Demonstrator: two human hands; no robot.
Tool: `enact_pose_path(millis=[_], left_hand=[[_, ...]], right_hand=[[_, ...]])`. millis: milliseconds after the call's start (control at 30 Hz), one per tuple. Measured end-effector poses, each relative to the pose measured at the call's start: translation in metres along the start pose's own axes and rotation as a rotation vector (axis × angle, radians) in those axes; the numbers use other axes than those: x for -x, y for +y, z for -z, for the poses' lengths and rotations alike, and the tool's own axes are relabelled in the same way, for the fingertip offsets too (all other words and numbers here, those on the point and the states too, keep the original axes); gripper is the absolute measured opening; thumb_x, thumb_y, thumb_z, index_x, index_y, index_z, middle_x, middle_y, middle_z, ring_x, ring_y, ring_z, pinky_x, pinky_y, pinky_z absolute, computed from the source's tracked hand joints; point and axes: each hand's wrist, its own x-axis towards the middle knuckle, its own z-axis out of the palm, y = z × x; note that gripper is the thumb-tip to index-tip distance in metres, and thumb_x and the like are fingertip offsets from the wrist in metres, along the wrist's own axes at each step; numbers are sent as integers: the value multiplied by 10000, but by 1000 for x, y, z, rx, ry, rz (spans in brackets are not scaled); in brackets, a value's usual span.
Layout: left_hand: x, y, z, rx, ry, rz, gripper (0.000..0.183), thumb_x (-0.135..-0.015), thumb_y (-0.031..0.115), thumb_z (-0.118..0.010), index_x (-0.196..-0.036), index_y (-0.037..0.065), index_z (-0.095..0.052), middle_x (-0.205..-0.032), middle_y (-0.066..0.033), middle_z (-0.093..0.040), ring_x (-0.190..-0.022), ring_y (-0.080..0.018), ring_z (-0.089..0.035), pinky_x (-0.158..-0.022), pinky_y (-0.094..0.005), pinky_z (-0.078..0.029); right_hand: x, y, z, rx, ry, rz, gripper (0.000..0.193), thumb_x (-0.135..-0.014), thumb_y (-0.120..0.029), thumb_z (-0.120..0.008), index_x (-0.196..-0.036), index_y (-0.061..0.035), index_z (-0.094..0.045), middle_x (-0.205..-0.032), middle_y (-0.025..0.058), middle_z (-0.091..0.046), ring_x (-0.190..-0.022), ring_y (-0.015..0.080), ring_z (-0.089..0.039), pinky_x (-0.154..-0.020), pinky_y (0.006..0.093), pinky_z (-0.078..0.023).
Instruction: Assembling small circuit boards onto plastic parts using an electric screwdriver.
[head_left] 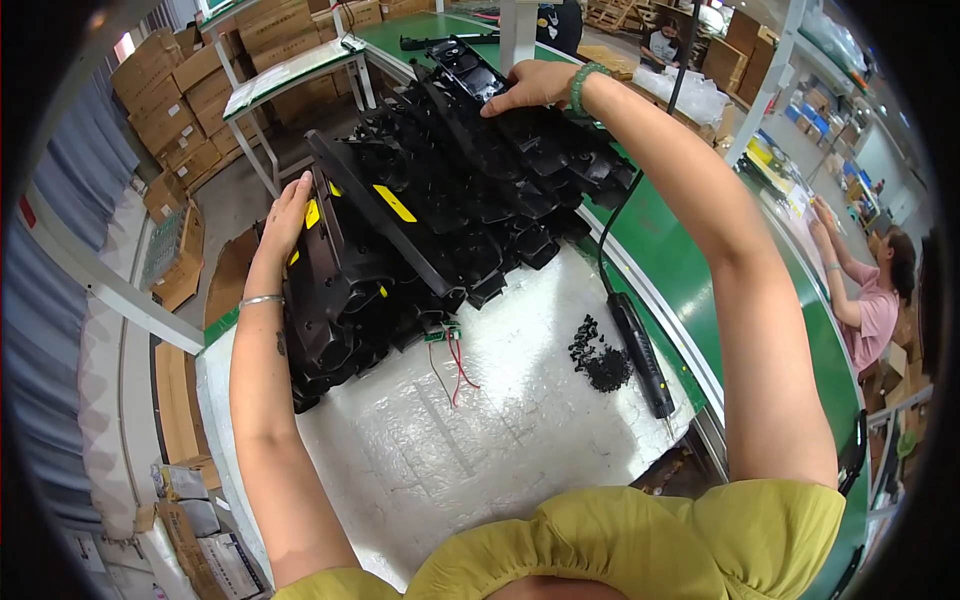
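Left hand (285,220): straight fingers lie along the housing (325,275) near the worktop's (690,245) left edge; press lightly. Right hand (540,83): fingers look clamped on the case (462,68), towards the far edge; avoid snagging neighbouring parts (480,150).

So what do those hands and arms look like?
The left hand and right hand wear no gloves. A thin silver bangle circles the left wrist, with a small dark mark on that forearm. A green beaded bracelet circles the right wrist. The sleeves are short and yellow-green.

A white sheet (480,430) carries black housings (385,225); tiny pieces (607,370); a circuit board (440,332).
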Motion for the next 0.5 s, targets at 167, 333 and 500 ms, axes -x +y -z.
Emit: enact_pose_path(millis=[167,333,500], left_hand=[[5,-11,11,-7,8,-21,691,-913,598,-386,-1316,46,-491,-1329,-215,-489,-1282,-318,-406,-1067,-373,-289],[37,51,12,-72,491,-383,439,-900,377,-578,-1214,71,-571,-1236,-162,-543,-1172,-275,-500,-987,-352,-377],[100,180,-10,-133,285,-834,347,-825,215,-668,-1138,80,-605,-1213,-118,-554,-1134,-282,-531,-951,-349,-417]], right_hand=[[-1,-6,0,-122,-24,-71,874,-625,-613,-770,-1189,25,-571,-1019,162,-615,-933,291,-607,-766,417,-505],[-4,-3,-8,-117,108,0,893,-566,-591,-811,-1078,114,-612,-1071,213,-636,-980,316,-627,-847,352,-490],[-16,3,-9,-121,123,-9,900,-538,-556,-845,-1088,118,-616,-1090,217,-637,-986,302,-630,-863,334,-488]])
